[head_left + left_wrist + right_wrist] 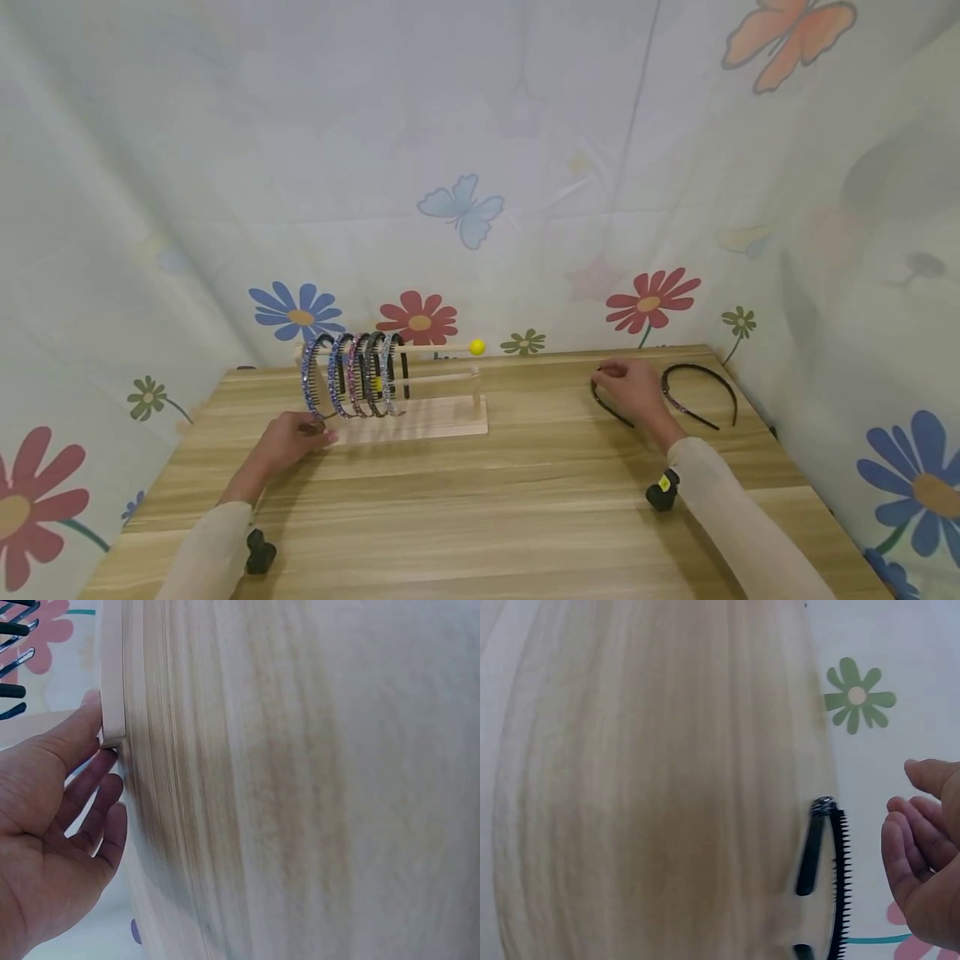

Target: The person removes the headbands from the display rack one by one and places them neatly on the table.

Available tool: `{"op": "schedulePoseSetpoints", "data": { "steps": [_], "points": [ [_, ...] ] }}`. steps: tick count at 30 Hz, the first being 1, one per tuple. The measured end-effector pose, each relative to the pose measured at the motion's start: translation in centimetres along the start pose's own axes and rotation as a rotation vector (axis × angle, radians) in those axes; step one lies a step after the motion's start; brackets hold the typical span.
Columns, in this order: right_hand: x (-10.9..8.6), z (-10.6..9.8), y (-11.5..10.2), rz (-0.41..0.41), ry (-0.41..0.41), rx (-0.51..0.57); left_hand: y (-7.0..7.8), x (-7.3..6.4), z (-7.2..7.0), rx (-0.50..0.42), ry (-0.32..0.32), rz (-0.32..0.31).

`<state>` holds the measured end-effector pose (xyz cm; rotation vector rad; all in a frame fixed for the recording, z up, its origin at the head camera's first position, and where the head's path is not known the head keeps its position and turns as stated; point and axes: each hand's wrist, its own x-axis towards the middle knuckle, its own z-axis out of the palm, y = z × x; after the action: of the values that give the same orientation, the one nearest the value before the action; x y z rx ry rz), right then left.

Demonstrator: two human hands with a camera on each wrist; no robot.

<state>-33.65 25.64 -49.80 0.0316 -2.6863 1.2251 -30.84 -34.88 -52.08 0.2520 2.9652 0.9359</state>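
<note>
A wooden headband rack (pixel 450 421) stands at the left of the table, with several glittery toothed headbands (pixel 352 375) hanging on its rods. My left hand (pixel 288 442) is at the rack's front left corner. In the left wrist view, the left hand (pixel 56 802) pinches the end of the base board (pixel 112 667) between thumb and index finger. Over at the right, my right hand (pixel 630 387) is above a black headband (pixel 611 408), partly covering it. The right wrist view shows the right hand (pixel 930 847) with loosely bent fingers, apart from the toothed black headband (pixel 841 877).
Another black headband (pixel 701 368) with a glittery section lies to the right of my right hand. One rack rod ends in a yellow ball (pixel 477 347). Behind the wooden table (pixel 465 517) hangs a flower-printed curtain (pixel 525 275).
</note>
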Motion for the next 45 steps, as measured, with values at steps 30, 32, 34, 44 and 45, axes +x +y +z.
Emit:
{"op": "schedulePoseSetpoints", "data": {
  "steps": [30, 32, 34, 44, 45],
  "points": [
    [-3.5, -0.3, -12.6, -0.381, -0.041, 0.240, 0.1, -0.2, 0.0, 0.000, 0.010, 0.002],
    [-3.8, 0.0, -13.5, -0.400, -0.064, 0.263, 0.1, -0.2, 0.0, 0.000, 0.009, 0.003],
    [-4.0, 0.4, -14.3, -0.421, -0.081, 0.285, 0.2, -0.2, 0.0, -0.002, 0.009, 0.004],
    [-4.4, 3.5, -17.5, -0.478, -0.126, 0.325, -0.1, -0.1, 0.0, -0.013, 0.009, 0.017],
    [-4.5, 3.9, -17.8, -0.481, -0.130, 0.332, -0.1, -0.1, 0.0, -0.014, 0.008, 0.014]
  ]
}}
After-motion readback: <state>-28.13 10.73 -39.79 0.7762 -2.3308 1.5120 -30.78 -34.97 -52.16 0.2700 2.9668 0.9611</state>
